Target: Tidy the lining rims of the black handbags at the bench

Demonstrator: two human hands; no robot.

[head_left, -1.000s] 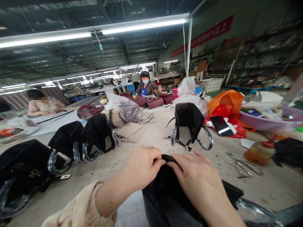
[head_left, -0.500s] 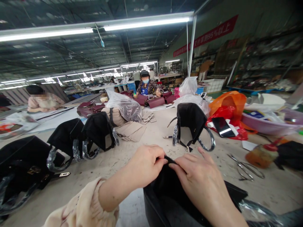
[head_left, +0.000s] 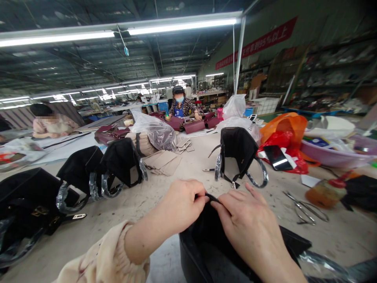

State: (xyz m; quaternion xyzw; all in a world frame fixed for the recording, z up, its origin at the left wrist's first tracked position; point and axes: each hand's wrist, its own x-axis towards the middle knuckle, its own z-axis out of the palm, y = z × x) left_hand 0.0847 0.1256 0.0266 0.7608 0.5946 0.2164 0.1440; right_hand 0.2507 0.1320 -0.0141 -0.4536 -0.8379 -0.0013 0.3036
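Note:
A black handbag [head_left: 193, 251] stands in front of me at the bottom of the view, its inside dark and its top edge toward me and away. My left hand [head_left: 185, 202] pinches the far rim of the bag between thumb and fingers. Close beside it, my right hand [head_left: 247, 220] grips the same rim, thumb on the inner side, and its forearm crosses over the bag. A plastic-wrapped handle [head_left: 322, 261] of this bag lies out to the right. The right hand and arm hide part of the bag's interior.
More black bags stand to the left [head_left: 120, 163] and one ahead [head_left: 237, 151]. Scissors [head_left: 303, 208], a red-capped glue bottle [head_left: 326, 192], a phone [head_left: 277, 158] and a purple basin [head_left: 332, 155] lie at right. Beige sheets [head_left: 161, 162] lie mid-table. Two co-workers sit across the tables.
Both hands keep their hold on the bag's rim, almost unmoved. The view has shifted very slightly.

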